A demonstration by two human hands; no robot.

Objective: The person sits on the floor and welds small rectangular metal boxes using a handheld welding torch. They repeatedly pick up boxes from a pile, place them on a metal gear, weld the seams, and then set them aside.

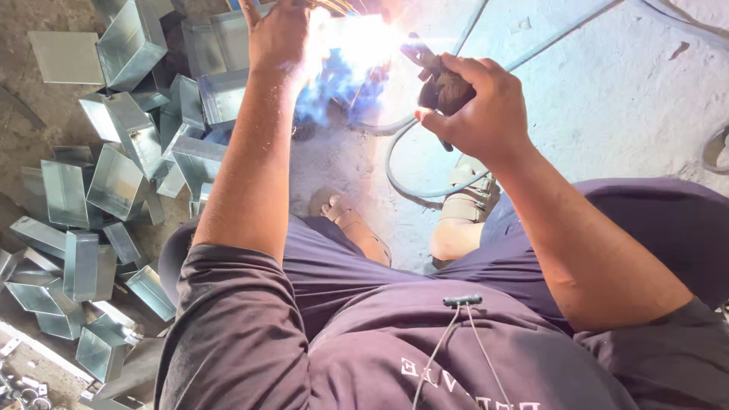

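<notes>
The right hand is wrapped tight round a welding holder, fingers curled shut on the dark grip, w/ the tip angled down-left into a white-blue welding flash near the top centre. That tilt looks chosen to keep the knuckles back from the sparks while the tip meets the work. A grey cable loops from under the holder across the concrete floor, slack enough, it seems, not to drag on the wrist. The left hand reaches up beside the flash, back of the hand to the camera; it's just next to the glare, prob. steadying the piece being welded, but the glare hides the fingers, so can't tell if they're spread or gripping, nor what they touch. The welded piece itself is washed out by the light. To the left lies a loose heap of grey sheet-metal boxes, open-sided, tipped every way, close by the left arm, likely for easy reach. The person squats low, dark shirt and shorts, bare feet on the floor between the knees, right under the work, which keeps both arms short and steady.
</notes>
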